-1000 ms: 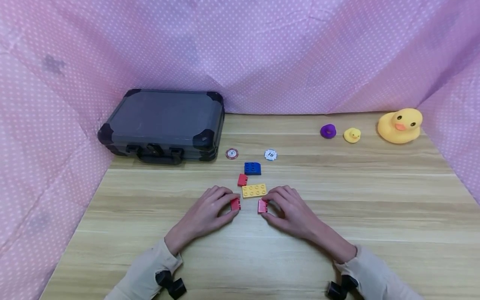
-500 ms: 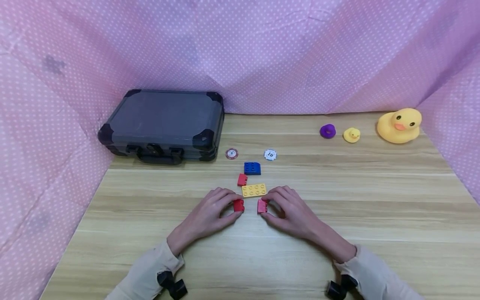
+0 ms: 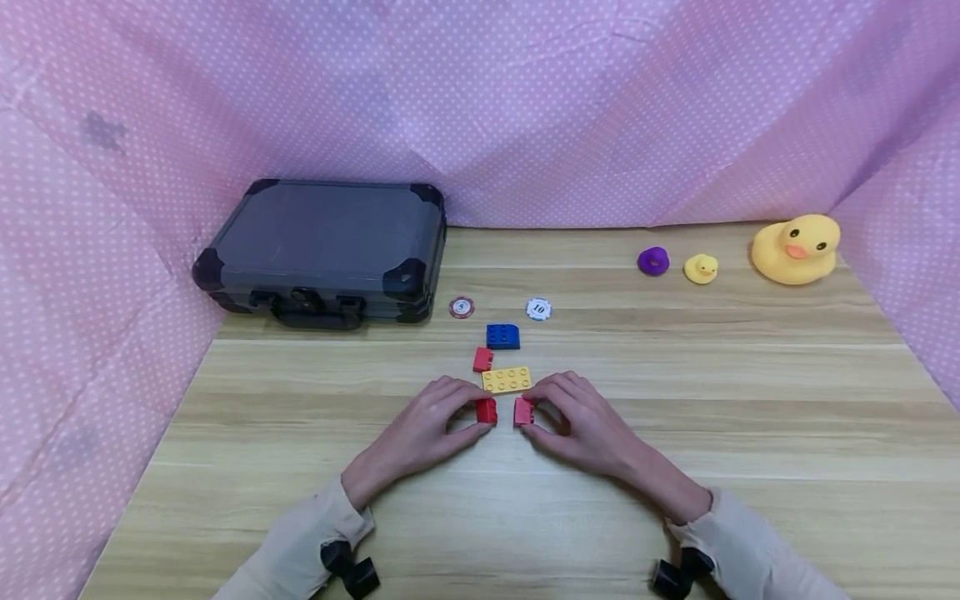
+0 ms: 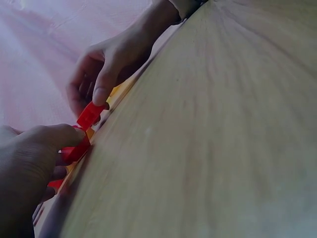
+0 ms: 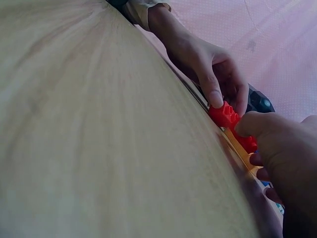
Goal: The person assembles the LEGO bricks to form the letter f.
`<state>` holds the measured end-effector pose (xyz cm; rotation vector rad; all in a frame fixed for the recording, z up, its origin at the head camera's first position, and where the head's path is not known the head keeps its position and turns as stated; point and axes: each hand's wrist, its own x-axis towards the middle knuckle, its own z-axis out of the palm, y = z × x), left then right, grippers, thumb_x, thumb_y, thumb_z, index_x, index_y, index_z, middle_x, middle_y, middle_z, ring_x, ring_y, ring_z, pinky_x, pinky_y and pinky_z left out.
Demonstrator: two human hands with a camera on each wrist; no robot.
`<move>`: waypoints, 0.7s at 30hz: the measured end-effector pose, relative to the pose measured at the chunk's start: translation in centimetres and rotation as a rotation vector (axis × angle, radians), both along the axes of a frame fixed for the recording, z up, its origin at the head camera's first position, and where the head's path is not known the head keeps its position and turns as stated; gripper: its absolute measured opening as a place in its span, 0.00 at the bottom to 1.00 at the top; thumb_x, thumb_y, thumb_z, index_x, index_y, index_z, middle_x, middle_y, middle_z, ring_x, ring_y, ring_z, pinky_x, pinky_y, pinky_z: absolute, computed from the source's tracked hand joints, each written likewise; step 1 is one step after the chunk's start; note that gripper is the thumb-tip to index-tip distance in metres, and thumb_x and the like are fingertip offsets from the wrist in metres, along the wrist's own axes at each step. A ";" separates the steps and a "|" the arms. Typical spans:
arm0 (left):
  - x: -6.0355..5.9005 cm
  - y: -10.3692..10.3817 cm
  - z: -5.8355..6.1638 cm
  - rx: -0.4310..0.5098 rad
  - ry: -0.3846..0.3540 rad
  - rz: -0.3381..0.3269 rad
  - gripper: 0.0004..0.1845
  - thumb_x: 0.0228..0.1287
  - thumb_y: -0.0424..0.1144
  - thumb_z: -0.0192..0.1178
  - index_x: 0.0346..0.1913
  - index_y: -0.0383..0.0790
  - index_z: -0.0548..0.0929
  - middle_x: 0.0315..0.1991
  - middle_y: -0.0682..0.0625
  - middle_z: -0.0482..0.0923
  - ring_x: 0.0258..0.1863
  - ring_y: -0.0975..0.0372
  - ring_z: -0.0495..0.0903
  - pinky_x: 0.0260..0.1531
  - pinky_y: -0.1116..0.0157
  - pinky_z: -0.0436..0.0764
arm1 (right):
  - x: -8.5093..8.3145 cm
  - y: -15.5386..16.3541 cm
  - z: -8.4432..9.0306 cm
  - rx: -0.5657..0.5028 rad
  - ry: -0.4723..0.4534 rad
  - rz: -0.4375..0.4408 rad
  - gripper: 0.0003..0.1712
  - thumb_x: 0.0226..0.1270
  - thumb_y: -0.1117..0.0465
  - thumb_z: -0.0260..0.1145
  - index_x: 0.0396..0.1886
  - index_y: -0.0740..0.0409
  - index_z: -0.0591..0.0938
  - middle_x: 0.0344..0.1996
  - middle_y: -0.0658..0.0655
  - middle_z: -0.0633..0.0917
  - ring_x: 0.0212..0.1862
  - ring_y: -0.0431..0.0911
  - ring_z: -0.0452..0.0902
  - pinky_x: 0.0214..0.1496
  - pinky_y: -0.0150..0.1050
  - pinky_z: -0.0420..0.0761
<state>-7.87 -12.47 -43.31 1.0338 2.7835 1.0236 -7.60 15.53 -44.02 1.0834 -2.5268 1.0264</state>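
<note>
Between the thumb and fingers of my left hand is a red toy building brick, its studs facing right. My right hand pinches a pinkish-red brick of similar size, studs also to the right. In the head view a small gap separates the two bricks. Just behind them lies a long yellow brick, studs up, near the fingertips of both hands. Another red brick lies behind its left end, and a blue brick farther back. In the right wrist view, studs show on the left hand's brick.
A grey case with black corners stands at the back left. Two poker chips, a red one and a white one, lie behind the bricks. Purple, small yellow and large yellow ducks stand back right.
My left hand has moved right with its red brick, narrowing the gap to the other brick. The right hand keeps its hold and has barely moved.
</note>
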 end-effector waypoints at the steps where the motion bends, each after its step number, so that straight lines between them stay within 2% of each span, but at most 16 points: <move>1: 0.0 0.1 0.0 0.002 0.000 -0.004 0.21 0.68 0.46 0.72 0.61 0.47 0.84 0.53 0.55 0.83 0.53 0.64 0.77 0.55 0.60 0.79 | 0.0 0.0 0.0 -0.001 -0.003 0.000 0.23 0.62 0.53 0.77 0.55 0.53 0.84 0.50 0.47 0.84 0.53 0.44 0.77 0.56 0.47 0.78; 12: -0.2 0.4 -0.1 0.023 -0.001 -0.031 0.20 0.68 0.45 0.71 0.60 0.46 0.84 0.52 0.56 0.84 0.51 0.66 0.77 0.53 0.61 0.79 | -0.1 0.0 0.0 -0.003 -0.033 0.001 0.23 0.63 0.53 0.77 0.56 0.52 0.83 0.50 0.46 0.84 0.55 0.43 0.76 0.57 0.46 0.79; 21: -0.2 0.8 -0.3 0.026 -0.014 -0.044 0.21 0.69 0.47 0.70 0.62 0.46 0.82 0.54 0.55 0.84 0.54 0.64 0.77 0.58 0.58 0.76 | -0.1 -0.2 0.0 -0.016 -0.026 0.018 0.23 0.62 0.55 0.78 0.55 0.54 0.84 0.50 0.46 0.84 0.55 0.44 0.76 0.57 0.46 0.79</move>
